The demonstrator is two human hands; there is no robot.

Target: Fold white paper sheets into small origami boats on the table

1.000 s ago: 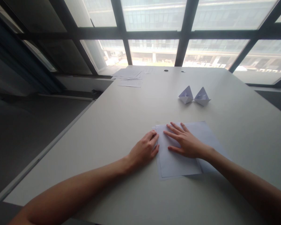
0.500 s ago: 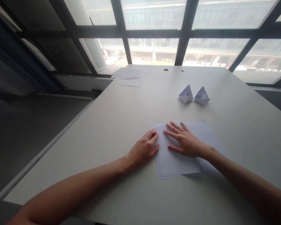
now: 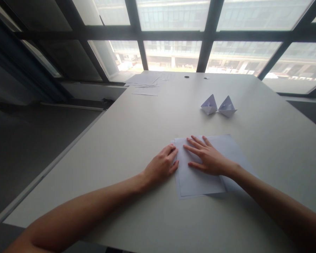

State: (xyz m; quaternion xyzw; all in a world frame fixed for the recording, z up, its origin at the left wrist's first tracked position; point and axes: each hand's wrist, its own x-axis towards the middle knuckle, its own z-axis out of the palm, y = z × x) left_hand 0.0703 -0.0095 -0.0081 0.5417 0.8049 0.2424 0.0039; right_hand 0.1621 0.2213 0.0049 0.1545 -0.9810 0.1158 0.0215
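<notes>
White sheets of paper [image 3: 200,184] lie overlapped in front of me, the upper layer slightly offset from the one under it. Spread flat on the upper layer is my right hand [image 3: 206,156], fingers apart, pressing it to the table. My left hand [image 3: 162,163] rests at the paper's left edge, with its fingers curled and the thumb and fingertips on that edge. How far the fingers grip it is partly hidden. Beyond the paper, two folded paper boats [image 3: 209,109] [image 3: 228,111] stand side by side.
The white table [image 3: 121,137] reaches to a large window with dark frames [image 3: 171,35]. More loose sheets [image 3: 143,80] lie at its far left corner. A round hole [image 3: 186,77] sits near the back edge. A dark blue curtain [image 3: 23,59] hangs on the left.
Both hands keep their places on the paper. The whole view has shifted very slightly; nothing else visibly differs.
</notes>
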